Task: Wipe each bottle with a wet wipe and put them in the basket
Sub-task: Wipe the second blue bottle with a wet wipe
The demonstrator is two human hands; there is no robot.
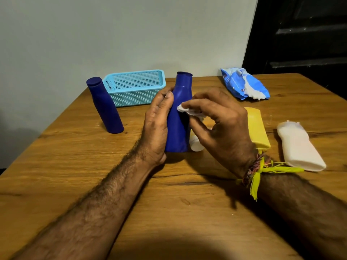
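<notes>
A dark blue bottle [180, 102] stands upright at the table's middle. My left hand [157, 124] holds its left side, fingers wrapped behind it. My right hand [219, 119] pinches a crumpled white wet wipe [189, 110] against the bottle's right side. A second blue bottle [105, 107] stands to the left. The light blue basket [135, 89] sits behind, nothing visible inside. A yellow bottle [258, 128] and a white bottle [298, 147] lie on the right. A small white bottle [196, 143] shows partly under my right hand.
An open blue and white wet wipe pack [244, 84] lies at the back right of the wooden table [169, 203]. A pale wall stands behind the table. The table's right edge borders a dark doorway.
</notes>
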